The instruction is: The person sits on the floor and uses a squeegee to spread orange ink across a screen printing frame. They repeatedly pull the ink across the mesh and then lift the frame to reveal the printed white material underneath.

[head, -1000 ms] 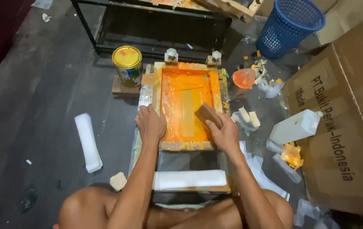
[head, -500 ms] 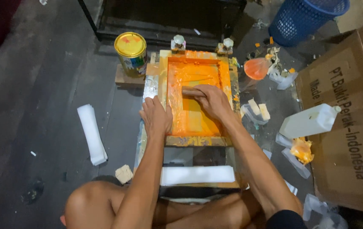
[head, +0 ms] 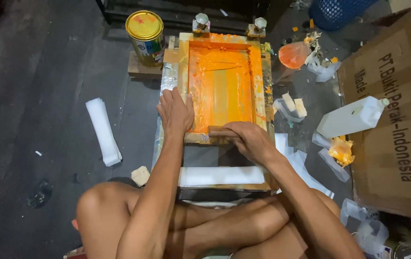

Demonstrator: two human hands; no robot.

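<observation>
A wooden printing frame smeared with orange ink lies on the floor in front of me. My left hand presses flat on the frame's near left corner. My right hand grips a wooden squeegee at the frame's near edge, its blade down on the orange mesh. A white strip lies on the board just below the frame, above my crossed legs.
A yellow-lidded paint can stands at the frame's far left. A folded white stack lies left. An orange-stained cup, a white jug, plastic scraps and a large cardboard box sit right. A blue basket is at far right.
My right hand has drawn the squeegee from the far end of the mesh down to the near edge. The left hand has stayed on the frame's corner.
</observation>
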